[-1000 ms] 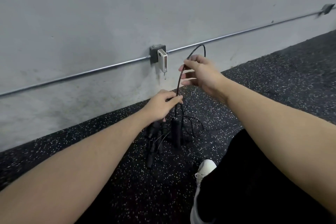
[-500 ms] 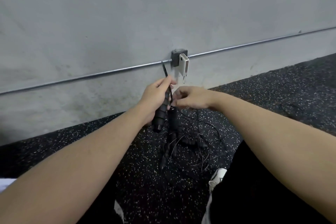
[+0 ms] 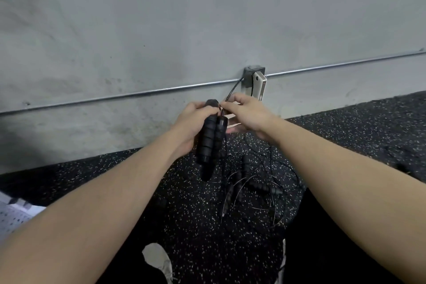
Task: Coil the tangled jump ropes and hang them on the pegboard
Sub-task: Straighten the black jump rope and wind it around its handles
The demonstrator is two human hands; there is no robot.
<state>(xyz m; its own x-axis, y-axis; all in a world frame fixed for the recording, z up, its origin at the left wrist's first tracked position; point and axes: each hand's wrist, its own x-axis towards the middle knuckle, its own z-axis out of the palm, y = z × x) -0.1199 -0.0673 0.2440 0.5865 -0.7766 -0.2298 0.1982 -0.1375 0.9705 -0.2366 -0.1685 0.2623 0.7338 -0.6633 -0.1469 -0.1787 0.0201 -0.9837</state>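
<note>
My left hand (image 3: 192, 125) grips two black ribbed jump-rope handles (image 3: 211, 140) side by side, held upright in front of the wall. My right hand (image 3: 247, 114) pinches the thin black cord (image 3: 231, 93) where it leaves the top of the handles; the cord arcs up toward the wall box. Below, a tangle of other black ropes and handles (image 3: 251, 185) lies on the speckled floor. A corner of white perforated board (image 3: 13, 217), likely the pegboard, shows at the far left edge.
A grey concrete wall carries a metal conduit (image 3: 138, 94) and a junction box with a white device (image 3: 257, 82) just behind my hands. The black speckled rubber floor (image 3: 357, 127) spreads to the right. My white shoe (image 3: 159, 260) and dark trousers are at the bottom.
My left hand has lifted the two handles higher and gathered them together. My right hand came in from the right and now pinches the cord at their top. The view has shifted left.
</note>
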